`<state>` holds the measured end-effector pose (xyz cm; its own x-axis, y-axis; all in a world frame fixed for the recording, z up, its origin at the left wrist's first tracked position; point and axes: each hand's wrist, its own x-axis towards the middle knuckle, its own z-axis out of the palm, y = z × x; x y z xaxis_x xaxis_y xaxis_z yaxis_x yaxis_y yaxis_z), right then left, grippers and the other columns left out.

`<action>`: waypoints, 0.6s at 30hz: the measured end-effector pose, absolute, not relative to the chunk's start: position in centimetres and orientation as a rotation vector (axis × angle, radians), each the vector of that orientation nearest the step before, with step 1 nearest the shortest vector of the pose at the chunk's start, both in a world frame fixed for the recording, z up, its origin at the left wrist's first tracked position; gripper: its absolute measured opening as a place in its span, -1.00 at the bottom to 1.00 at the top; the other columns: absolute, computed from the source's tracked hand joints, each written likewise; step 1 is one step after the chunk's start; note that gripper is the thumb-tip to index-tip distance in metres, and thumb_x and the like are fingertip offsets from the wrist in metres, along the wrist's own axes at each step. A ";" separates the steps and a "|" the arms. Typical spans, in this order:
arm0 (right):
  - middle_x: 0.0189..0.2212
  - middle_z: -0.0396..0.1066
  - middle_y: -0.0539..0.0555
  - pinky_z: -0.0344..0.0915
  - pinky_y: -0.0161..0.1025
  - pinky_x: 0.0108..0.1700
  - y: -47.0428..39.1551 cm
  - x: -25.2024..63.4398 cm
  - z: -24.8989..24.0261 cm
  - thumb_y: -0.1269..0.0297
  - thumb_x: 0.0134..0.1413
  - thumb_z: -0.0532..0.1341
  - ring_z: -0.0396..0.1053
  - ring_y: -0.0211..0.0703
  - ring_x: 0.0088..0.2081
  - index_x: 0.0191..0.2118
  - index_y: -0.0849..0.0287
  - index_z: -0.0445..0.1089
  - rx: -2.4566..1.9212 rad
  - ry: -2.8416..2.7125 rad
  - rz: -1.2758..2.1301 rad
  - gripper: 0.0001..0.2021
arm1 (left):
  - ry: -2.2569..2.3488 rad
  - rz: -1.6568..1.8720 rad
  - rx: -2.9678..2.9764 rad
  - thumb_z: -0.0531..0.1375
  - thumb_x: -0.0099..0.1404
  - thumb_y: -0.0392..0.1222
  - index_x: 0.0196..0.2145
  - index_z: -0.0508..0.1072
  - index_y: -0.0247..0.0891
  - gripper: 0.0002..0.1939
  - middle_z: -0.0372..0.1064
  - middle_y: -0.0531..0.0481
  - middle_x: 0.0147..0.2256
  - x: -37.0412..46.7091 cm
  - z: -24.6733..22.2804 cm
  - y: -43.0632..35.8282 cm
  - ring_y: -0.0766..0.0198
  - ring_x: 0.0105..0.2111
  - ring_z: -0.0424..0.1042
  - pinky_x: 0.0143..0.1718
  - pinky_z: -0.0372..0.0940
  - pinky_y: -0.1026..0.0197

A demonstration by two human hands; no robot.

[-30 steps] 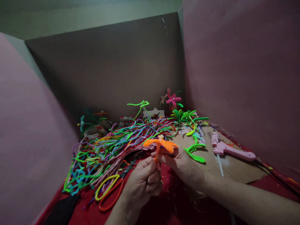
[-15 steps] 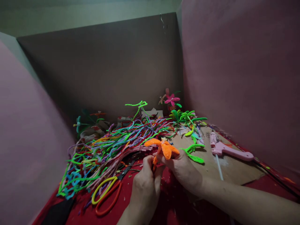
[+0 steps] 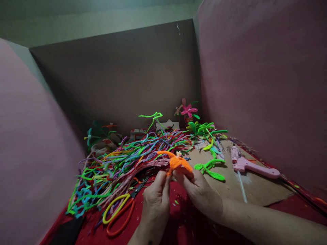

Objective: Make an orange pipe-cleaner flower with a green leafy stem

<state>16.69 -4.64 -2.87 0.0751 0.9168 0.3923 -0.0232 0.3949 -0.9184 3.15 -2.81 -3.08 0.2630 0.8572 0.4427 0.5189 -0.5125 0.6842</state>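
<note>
While the left hand [image 3: 155, 200] pinches the short stem of an orange pipe-cleaner flower [image 3: 180, 164] between thumb and forefinger, the right hand [image 3: 201, 194] has its fingers closed in under the petals on the other side. Can't tell exactly which bit the right one's got, since a petal covers it. So the flower sits right at both sets of fingertips, held up off the table. Stem end points down into the left pinch, bloom end up with a slight lean right, so the long axis is close to upright. One skinny petal sticks out left, almost level; the wider ones droop over the right fingers. It's bright, fuzzy orange with a little tuft of cream stamens [image 3: 178, 154] on top.

Below the fingers there's a red cloth [image 3: 178, 214] with scraps on it. Just left of them are yellow-and-orange-handled scissors [image 3: 132, 195], and past those a messy heap of pipe cleaners [image 3: 133, 160]. Right of the fingers, a green leaf piece [image 3: 215, 175] and a pink glue gun [image 3: 249, 165] lie on cardboard [image 3: 263, 190]. Farther out, pinkish walls [image 3: 263, 85] stand either side, with a dark grey-brown panel [image 3: 117, 81] straight ahead.
</note>
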 end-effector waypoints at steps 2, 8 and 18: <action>-0.17 0.36 0.07 0.24 -0.23 -0.10 -4.8 16.8 -2.9 0.22 0.16 0.07 0.30 -0.16 -0.18 -0.14 0.13 0.37 -0.980 -1.376 0.756 -0.77 | 1.231 1.152 2.015 0.03 0.25 -0.14 -0.50 0.27 -0.23 -0.80 0.01 0.18 -0.62 3.2 -3.1 -2.9 0.43 -0.63 0.03 -0.58 0.02 0.38; -0.31 0.32 0.11 0.22 -0.15 -0.12 -4.6 17.0 -3.0 0.31 0.13 0.08 0.25 -0.11 -0.22 -0.31 0.17 0.44 -1.098 -1.512 0.472 -0.82 | 1.060 1.027 1.400 0.12 0.19 0.01 -0.43 0.29 -0.23 -0.76 -0.09 0.24 -0.68 4.2 -1.9 -3.6 0.49 -0.71 -0.09 -0.71 -0.12 0.42; -0.26 0.38 0.09 0.20 -0.10 -0.01 -3.8 16.9 -3.3 0.14 0.10 0.13 0.23 -0.07 -0.08 -0.19 0.11 0.48 -0.852 -1.342 0.972 -0.74 | 0.589 0.754 0.869 0.20 0.15 -0.06 -0.42 0.25 -0.20 -0.79 0.02 0.30 -0.76 3.3 -1.8 -2.6 0.58 -0.84 -0.31 -0.88 -0.10 0.48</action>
<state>16.94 -3.76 -3.29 -0.0191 0.9238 0.3823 -0.0753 0.3800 -0.9219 3.35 -2.60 -1.80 0.6029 0.7829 -0.1536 -0.3384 0.4253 0.8394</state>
